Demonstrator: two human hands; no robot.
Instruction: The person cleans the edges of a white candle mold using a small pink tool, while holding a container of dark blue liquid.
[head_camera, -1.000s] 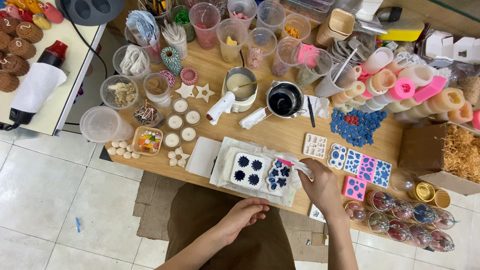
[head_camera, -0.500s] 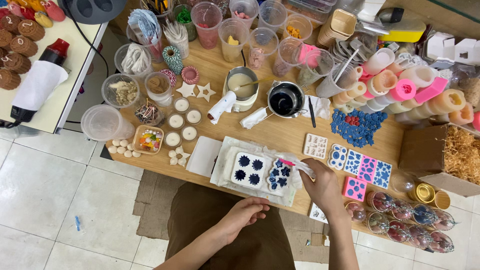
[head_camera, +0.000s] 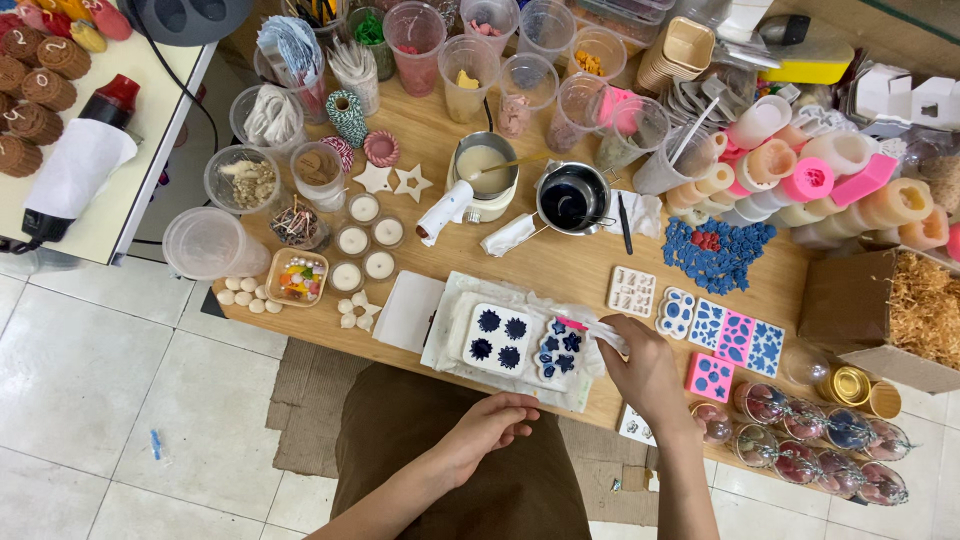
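1. Wooden worktable (head_camera: 560, 268) over a pale tiled floor, crammed with craft stuff, so not much spare room anywhere.
2. Nearest me, my left hand (head_camera: 490, 422) sits loosely curled in my lap, off the table, gripping nothing.
3. My right hand (head_camera: 645, 372) reaches over the table edge, wrist bent, fingers pinched on a thin pink-tipped tool (head_camera: 590, 328) wrapped in something white. Can't tell exactly what the wrap is.
4. That tip lies over the small white mould (head_camera: 560, 352) full of dark blue flower shapes, just beside a larger white mould (head_camera: 498, 337), both on a crinkly white sheet (head_camera: 450, 350).
5. My guess: the mould is light, soft and bendy, and the blue pieces look brittle, so I'd hold it by the rim, never the centres.
6. Further back, a dark melting pot (head_camera: 570, 200) and rows of plastic cups (head_camera: 480, 60).
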